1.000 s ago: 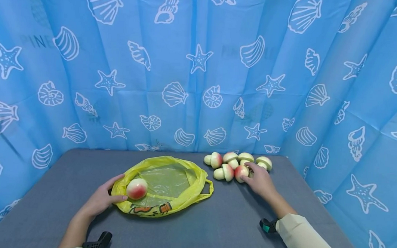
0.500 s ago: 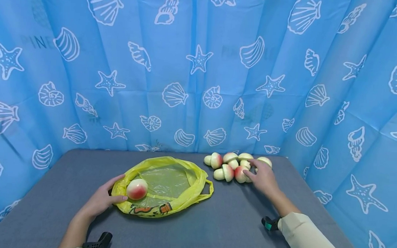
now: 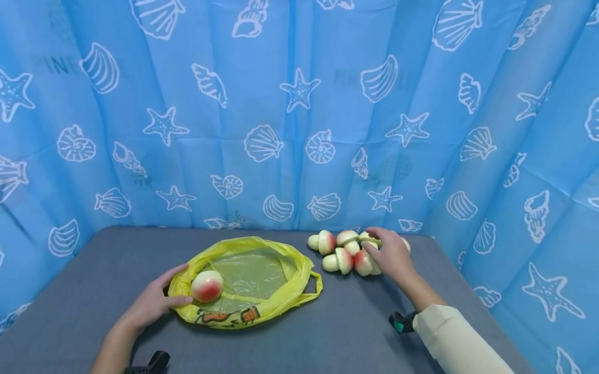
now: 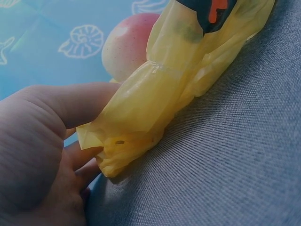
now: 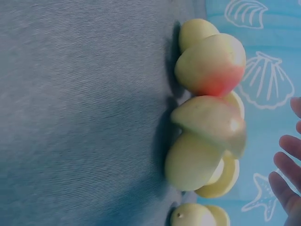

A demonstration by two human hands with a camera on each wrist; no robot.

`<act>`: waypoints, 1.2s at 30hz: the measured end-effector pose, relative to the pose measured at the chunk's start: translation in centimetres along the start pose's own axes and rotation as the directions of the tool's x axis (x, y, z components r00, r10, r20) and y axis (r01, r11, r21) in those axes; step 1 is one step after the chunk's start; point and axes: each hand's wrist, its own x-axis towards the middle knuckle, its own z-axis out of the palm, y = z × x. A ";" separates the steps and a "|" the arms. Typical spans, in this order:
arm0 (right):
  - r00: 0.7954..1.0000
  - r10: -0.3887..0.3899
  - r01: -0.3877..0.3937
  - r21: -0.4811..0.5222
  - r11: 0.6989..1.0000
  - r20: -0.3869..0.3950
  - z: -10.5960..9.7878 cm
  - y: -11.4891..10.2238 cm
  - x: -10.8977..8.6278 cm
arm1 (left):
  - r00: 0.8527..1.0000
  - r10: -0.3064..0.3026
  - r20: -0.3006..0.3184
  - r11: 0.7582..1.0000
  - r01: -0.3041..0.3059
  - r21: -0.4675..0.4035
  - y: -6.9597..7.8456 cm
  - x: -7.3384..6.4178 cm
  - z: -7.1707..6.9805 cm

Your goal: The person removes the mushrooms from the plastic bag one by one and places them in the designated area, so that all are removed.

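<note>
A yellow plastic bag [image 3: 272, 312] lies on the table with its mouth spread, holding one toy mushroom [image 3: 207, 285] with a red-and-cream cap. My left hand [image 3: 152, 299] holds the bag's left end, thumb and fingers around its rim; in the left wrist view the far fingers are partly hidden behind the plastic. At the back right, several toy mushrooms [image 3: 337, 261] with pale stems lie clustered. Just above the right part of this cluster, my right hand [image 3: 393, 257] has its fingers spread, hiding part of the mushrooms. In the right wrist view its fingers stand apart from them, holding nothing.
A grey cloth covers the table [image 3: 290, 356]. Right behind its far edge hangs a blue shell-patterned curtain [image 3: 290, 169], which also runs down the right side. The bag's loop handle [image 3: 314, 289] sticks out to the right, toward the mushrooms.
My right hand has lifted off the front right mushroom and moved up and back over the cluster. My left hand and the bag have stayed put.
</note>
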 end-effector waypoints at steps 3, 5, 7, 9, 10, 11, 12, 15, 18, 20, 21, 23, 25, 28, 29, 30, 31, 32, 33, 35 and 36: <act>1.000 -0.017 0.017 -0.002 1.000 0.004 0.1 -0.4 0.7 | 1.000 -0.005 0.006 1.000 0.005 -0.006 0.0 0.0 0.0; 1.000 -0.021 0.021 -0.005 1.000 0.004 0.2 -0.8 1.2 | 1.000 -0.010 0.007 1.000 0.010 -0.005 0.1 0.0 0.0; 1.000 -0.024 0.024 -0.002 1.000 0.004 0.3 -1.2 1.6 | 1.000 -0.013 0.010 1.000 0.013 -0.007 0.1 0.0 0.0; 1.000 -0.024 0.024 -0.006 1.000 0.012 0.4 -1.6 2.1 | 1.000 -0.014 0.008 1.000 0.014 -0.008 0.1 0.0 0.0; 1.000 -0.024 0.024 -0.005 1.000 0.019 0.4 -1.9 2.3 | 1.000 -0.013 0.008 1.000 0.013 -0.009 0.1 0.0 0.0; 0.999 -0.021 0.021 -0.004 1.000 0.025 0.5 -2.1 2.5 | 1.000 -0.011 0.009 1.000 0.011 -0.011 0.1 0.0 -0.1; 0.999 -0.018 0.018 -0.004 1.000 0.034 0.6 -2.3 2.7 | 1.000 -0.007 0.010 1.000 0.007 -0.012 0.1 0.0 -0.1; 0.998 -0.011 0.011 0.003 1.000 0.063 0.9 -3.2 3.2 | 1.000 0.004 0.009 1.000 -0.004 -0.010 0.1 0.1 -0.1; 0.997 -0.009 0.007 0.016 1.000 0.081 1.2 -4.1 3.7 | 1.000 0.004 0.007 1.000 -0.004 -0.006 0.1 0.0 -0.1; 0.996 -0.020 0.019 0.017 1.000 0.087 1.5 -4.8 4.0 | 1.000 -0.002 0.004 1.000 0.002 -0.006 0.1 0.0 -0.1; 0.996 -0.025 0.023 0.021 1.000 0.089 1.6 -5.1 4.1 | 1.000 -0.005 0.004 1.000 0.005 -0.006 0.1 0.0 -0.1; 0.995 -0.038 0.036 0.028 0.999 0.092 1.8 -5.8 4.3 | 1.000 -0.009 0.004 1.000 0.009 -0.005 0.2 0.0 -0.1; 0.994 -0.061 0.058 0.031 0.998 0.094 2.1 -6.3 4.5 | 1.000 -0.010 0.004 1.000 0.010 -0.002 0.2 0.0 -0.1; 0.992 -0.080 0.076 0.038 0.996 0.102 2.4 -7.1 4.9 | 1.000 -0.011 0.004 1.000 0.011 0.001 0.2 0.0 -0.1; 0.991 -0.084 0.081 0.037 0.996 0.106 2.5 -7.4 5.0 | 1.000 -0.011 0.004 1.000 0.011 0.002 0.2 0.0 -0.1; 0.990 -0.089 0.085 0.037 0.996 0.110 2.6 -7.6 5.1 | 1.000 -0.012 0.004 1.000 0.011 0.003 0.2 0.0 -0.1; 0.989 -0.091 0.087 0.040 0.995 0.115 2.7 -7.9 5.2 | 1.000 -0.012 0.004 1.000 0.012 0.002 0.2 0.0 -0.1; 0.988 -0.093 0.089 0.043 0.995 0.122 2.8 -8.1 5.3 | 1.000 -0.013 0.003 1.000 0.013 0.003 0.2 0.0 -0.1; 0.987 -0.097 0.092 0.048 0.995 0.128 2.8 -8.3 5.4 | 1.000 -0.013 0.003 1.000 0.013 0.004 0.2 0.0 -0.1; 0.984 -0.100 0.094 0.049 0.994 0.144 3.0 -8.8 5.6 | 1.000 -0.015 0.003 1.000 0.015 0.004 0.2 0.0 -0.1; 0.983 -0.100 0.093 0.052 0.994 0.152 3.1 -9.0 5.8 | 1.000 -0.015 0.003 1.000 0.015 0.003 0.2 0.0 -0.1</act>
